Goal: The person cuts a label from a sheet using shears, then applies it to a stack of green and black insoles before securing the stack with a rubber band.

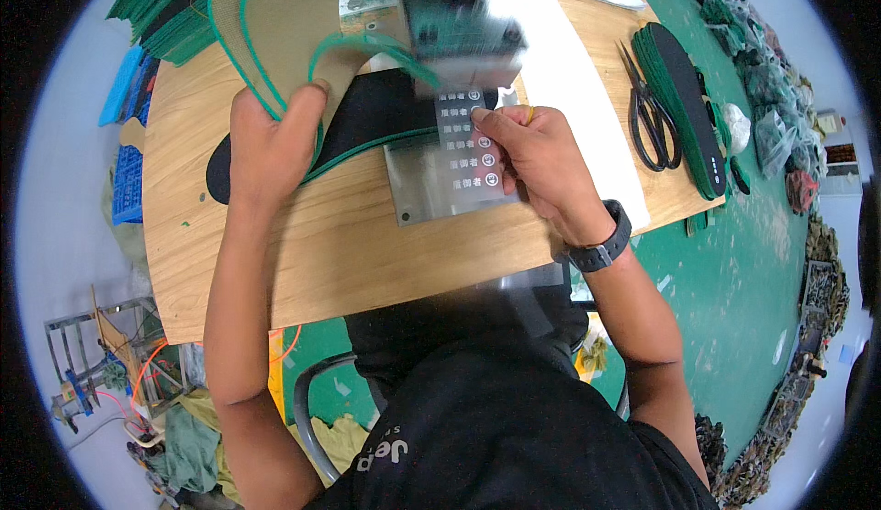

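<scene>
My left hand (278, 138) is closed on tan insoles (298, 0) with green edging, thumb on top, left of the machine. A black insole (372, 111) with a green edge lies under them, its right end reaching beneath the blurred block of a press (463, 37). Between thumb and fingers, my right hand (541, 152) pinches a clear strip of transfer labels (465, 156) with white print. The strip lies over a metal plate (418, 193) and runs up to the insole's right end. How far the strip reaches under the block is hidden.
Black-handled scissors (653, 129) and a stack of black insoles (674, 97) lie on the table's right side. Another green-edged stack (174, 10) stands at the far left, near a blue basket (128, 184). White paper (592, 97) covers the table right of the press.
</scene>
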Motion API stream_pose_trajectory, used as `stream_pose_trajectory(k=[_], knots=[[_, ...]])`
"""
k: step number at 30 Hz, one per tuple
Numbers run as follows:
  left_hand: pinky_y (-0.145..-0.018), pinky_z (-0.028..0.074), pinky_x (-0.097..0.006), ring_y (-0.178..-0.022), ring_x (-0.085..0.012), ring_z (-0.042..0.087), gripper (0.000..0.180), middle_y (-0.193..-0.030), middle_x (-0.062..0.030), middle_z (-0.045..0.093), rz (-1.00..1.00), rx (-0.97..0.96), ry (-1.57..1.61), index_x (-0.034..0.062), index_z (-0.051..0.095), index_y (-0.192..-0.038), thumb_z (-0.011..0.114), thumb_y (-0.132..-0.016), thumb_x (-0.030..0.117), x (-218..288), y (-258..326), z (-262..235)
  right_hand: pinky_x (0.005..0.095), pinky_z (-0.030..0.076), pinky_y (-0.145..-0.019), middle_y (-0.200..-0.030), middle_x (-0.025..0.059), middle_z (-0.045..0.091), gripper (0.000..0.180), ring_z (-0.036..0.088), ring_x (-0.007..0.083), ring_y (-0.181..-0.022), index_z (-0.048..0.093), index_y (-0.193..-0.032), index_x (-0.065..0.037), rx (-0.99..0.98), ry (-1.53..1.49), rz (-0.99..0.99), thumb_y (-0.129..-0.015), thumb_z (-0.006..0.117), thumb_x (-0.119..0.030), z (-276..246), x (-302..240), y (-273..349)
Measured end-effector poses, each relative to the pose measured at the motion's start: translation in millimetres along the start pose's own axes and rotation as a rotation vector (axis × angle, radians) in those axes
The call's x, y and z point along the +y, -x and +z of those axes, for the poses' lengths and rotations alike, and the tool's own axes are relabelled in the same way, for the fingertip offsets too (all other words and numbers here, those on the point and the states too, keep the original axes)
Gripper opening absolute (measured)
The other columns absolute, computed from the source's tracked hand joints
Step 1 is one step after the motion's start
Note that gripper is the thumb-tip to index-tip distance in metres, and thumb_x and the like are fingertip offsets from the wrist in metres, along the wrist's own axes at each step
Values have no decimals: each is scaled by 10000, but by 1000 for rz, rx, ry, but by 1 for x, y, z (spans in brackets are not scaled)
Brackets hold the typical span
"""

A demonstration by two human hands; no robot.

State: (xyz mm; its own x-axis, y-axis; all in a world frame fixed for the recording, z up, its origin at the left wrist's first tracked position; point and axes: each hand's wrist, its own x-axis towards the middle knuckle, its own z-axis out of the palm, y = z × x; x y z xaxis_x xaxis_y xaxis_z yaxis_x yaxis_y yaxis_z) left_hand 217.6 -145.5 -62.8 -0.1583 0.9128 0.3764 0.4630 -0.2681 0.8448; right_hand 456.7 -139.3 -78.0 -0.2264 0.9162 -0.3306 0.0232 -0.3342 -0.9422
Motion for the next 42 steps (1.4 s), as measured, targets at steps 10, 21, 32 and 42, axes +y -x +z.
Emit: stream_pose_trajectory(k=[10, 21, 32, 42], knots=[[-941, 428, -363, -1082, -312, 576, 601, -1165, -158, 604, 126, -441, -486, 60, 534, -1241, 766, -699, 180, 9, -1, 8, 184, 394, -387, -566, 35, 590, 262, 532, 76, -433, 599, -730, -41, -15, 36, 28, -922, 578, -217, 1, 0, 7], [-693, 501, -384, -717, -324, 627, 252, -747, -183, 633, -10, -297, -402, -2, 647, -910, 668, -727, 170, 9, 2, 8, 188, 405, -436, -615, 77, 620, 239, 540, 95, -470, 600, -872, -2, 164, -132, -74, -928, 545, -228, -28, 9, 24], [-567, 423, -274, -581, -83, 451, 149, -610, 11, 521, -82, -2, 77, -3, 600, -754, 580, -751, 145, -3, -3, -8, 161, 379, -344, -545, 89, 621, 239, 529, 84, -377, 613, -753, -36, -43, 78, 59, -907, 605, -218, -5, -4, 5], [-629, 450, -283, -645, -127, 517, 186, -680, -36, 571, -49, -67, 64, 10, 619, -853, 608, -743, 159, 2, -1, -7, 169, 381, -356, -536, 82, 614, 258, 516, 82, -375, 612, -750, -42, -28, 106, 65, -913, 605, -242, -1, -4, 3]])
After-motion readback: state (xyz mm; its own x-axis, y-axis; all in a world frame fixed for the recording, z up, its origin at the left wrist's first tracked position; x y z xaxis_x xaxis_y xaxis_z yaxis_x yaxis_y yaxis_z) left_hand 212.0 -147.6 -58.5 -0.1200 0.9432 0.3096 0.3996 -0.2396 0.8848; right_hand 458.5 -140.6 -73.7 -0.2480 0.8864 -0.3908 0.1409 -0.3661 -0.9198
